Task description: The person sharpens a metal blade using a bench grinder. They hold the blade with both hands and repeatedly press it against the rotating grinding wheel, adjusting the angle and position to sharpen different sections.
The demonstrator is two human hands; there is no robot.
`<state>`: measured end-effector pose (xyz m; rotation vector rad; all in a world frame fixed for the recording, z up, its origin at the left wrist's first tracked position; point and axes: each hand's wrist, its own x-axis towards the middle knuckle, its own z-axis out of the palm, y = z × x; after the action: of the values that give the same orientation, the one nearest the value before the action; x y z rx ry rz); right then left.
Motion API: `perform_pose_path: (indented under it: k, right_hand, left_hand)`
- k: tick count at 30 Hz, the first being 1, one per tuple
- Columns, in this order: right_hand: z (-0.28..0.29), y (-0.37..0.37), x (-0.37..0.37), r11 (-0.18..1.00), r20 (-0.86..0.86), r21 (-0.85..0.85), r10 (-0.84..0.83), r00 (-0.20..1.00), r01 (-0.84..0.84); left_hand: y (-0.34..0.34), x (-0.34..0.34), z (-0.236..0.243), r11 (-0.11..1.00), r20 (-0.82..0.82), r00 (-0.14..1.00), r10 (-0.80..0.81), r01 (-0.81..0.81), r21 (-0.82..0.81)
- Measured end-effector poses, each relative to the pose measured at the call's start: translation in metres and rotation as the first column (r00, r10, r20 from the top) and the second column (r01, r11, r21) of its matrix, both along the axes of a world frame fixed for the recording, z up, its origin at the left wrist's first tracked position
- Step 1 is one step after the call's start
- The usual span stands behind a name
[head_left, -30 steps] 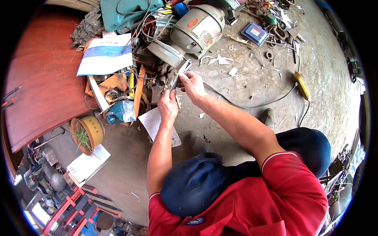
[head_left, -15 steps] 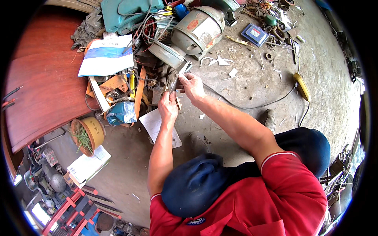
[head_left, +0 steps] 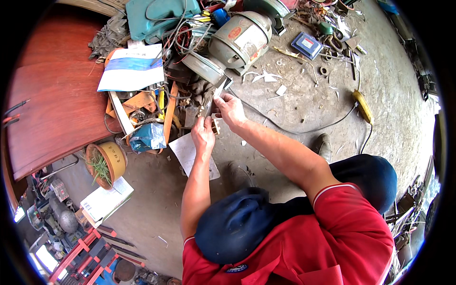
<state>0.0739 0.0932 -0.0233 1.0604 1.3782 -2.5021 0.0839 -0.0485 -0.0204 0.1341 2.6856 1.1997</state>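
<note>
The left hand's grip [head_left: 203, 136] is closed, thumb and fingers pinched on the near part of a thin, flat, grey metal-looking strip [head_left: 209, 108]. The right hand's grip [head_left: 231, 113] is clamped on the same strip farther up. The strip slants up and away between them, its far end beside the round grey wheel guard [head_left: 204, 67] of a grey grinder with a barrel-shaped motor [head_left: 241, 40]; whether it touches cannot be told. A small brown-and-white piece [head_left: 216, 126] shows right beside the left fingers; whether it is held is unclear.

Under the left forearm, a white paper sheet [head_left: 184, 149] lies on the concrete floor [head_left: 280, 166]. Leftward are a crinkled blue plastic packet [head_left: 148, 137], a white-and-blue paper booklet [head_left: 132, 66] and a reddish-brown wooden bench [head_left: 57, 104]. Rightward, a dark cable [head_left: 304, 131] curves to a long yellow device [head_left: 364, 107].
</note>
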Motion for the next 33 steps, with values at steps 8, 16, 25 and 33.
perform_pose_path:
  k: [8, 16, 25, 33]
  right_hand:
    - [0.002, -0.004, 0.004, 0.999, -0.01, 0.041, -0.007, 1.0, 0.008]
    - [0.005, 0.002, 0.003, 0.999, -0.022, 0.039, 0.006, 1.0, -0.006]
    - [0.011, 0.014, 0.0, 0.999, 0.01, 0.041, -0.012, 1.0, 0.012]
    - [0.005, 0.018, -0.005, 0.998, 0.013, 0.012, -0.059, 0.998, 0.059]
  left_hand:
    - [0.001, 0.007, 0.001, 0.999, -0.036, 0.999, 0.029, -0.028, 0.039]
    - [-0.001, 0.005, -0.007, 0.999, 0.012, 0.999, 0.033, -0.033, -0.03]
    - [0.025, 0.0, 0.029, 0.998, 0.086, 0.996, 0.029, -0.023, -0.065]
    - [0.027, -0.008, 0.014, 1.0, 0.081, 0.996, 0.024, -0.024, 0.009]
